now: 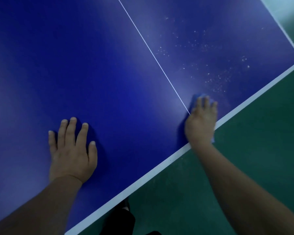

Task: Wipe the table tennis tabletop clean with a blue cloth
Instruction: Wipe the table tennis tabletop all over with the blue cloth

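A: Which step is the person on?

B: Mid-wipe, by the look of it. The right hand [201, 122] presses flat, fingers straight, on the small blue cloth [198, 99] at the near edge of the dark blue table tennis desk [109, 65], just right of the thin white centre line [153, 54].

A: And the left hand [71, 150]?

B: Its grip is open, palm down on the desk, holding nothing.

A: Next?

B: Probably pushing the cloth outward through the white specks [215, 78] beyond it.

A: Anything unclear?

B: The cloth is mostly hidden under the hand, which is blurred.
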The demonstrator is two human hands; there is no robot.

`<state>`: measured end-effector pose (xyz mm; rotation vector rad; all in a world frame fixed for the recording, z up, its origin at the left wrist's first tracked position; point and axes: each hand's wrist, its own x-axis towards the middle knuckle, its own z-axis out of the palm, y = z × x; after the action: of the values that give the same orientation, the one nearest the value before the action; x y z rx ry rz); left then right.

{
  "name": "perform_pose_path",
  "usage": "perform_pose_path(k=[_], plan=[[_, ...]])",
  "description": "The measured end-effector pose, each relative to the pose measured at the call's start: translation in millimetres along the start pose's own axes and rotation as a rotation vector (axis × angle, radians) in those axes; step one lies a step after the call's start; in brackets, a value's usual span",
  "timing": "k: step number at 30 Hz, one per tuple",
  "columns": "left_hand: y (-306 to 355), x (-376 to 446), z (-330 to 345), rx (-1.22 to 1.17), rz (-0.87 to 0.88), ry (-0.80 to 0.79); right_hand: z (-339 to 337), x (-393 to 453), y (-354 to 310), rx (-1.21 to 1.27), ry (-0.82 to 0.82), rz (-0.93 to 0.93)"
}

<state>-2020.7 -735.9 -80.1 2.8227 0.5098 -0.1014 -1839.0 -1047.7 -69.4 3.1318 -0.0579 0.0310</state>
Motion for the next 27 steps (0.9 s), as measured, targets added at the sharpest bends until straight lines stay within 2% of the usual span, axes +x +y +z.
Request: perform_pose_path(k=[2,4,5,6,8,12,14,15,18,20,21,22,26,27], plan=[[-0.7,-1.4,-1.2,-0.007,0.002,0.001,8.7,-55.2,-36.5,0.019,-0.014,-0.334],[-0.1,-2.0,-2.3,-0.018,0.004,0.007,10.9,-92.5,-38.4,0.06,-0.093,-0.623],[0.3,-2.3,-2.6,-0.02,0.003,0.004,8.1,-82.3,-25.6,0.066,-0.106,-0.705],[0.5,-2.1,-2.7,-0.021,0.001,0.003,7.0,-59.4,-7.8,0.055,-0.083,-0.707],[0.5,-1.2,-2.4,-0.022,0.004,0.004,2.3,-5.9,26.7,0.007,-0.028,-0.513],[-0.3,-1.8,-1.3,-0.016,0.007,0.006,-2.2,50.7,61.8,0.003,-0.036,0.069],[-1.2,-1.4,-0.6,-0.013,0.009,0.011,-4.1,46.0,35.8,0.027,-0.039,0.117],[-1.3,-1.5,0.1,-0.009,0.013,0.012,-4.3,37.8,18.2,0.03,-0.021,0.038],[-0.2,-2.0,1.0,0.006,0.013,0.022,9.8,-17.2,-22.8,0.019,-0.035,-0.432],[1.8,-1.6,1.0,0.012,0.01,0.026,11.1,-31.4,-19.7,-0.023,-0.132,-0.702],[2.3,-1.3,1.1,0.013,0.009,0.024,8.2,-18.5,-7.7,-0.063,-0.151,-0.777],[2.1,-1.9,1.1,0.018,0.006,0.021,5.1,-1.2,7.5,-0.093,-0.148,-0.745],[4.9,-4.9,1.1,0.08,-0.018,0.007,-12.6,52.6,49.4,-0.029,-0.064,-0.096],[8.2,-4.7,0.4,0.101,-0.04,-0.001,-13.9,50.8,38.8,-0.023,-0.062,-0.037]])
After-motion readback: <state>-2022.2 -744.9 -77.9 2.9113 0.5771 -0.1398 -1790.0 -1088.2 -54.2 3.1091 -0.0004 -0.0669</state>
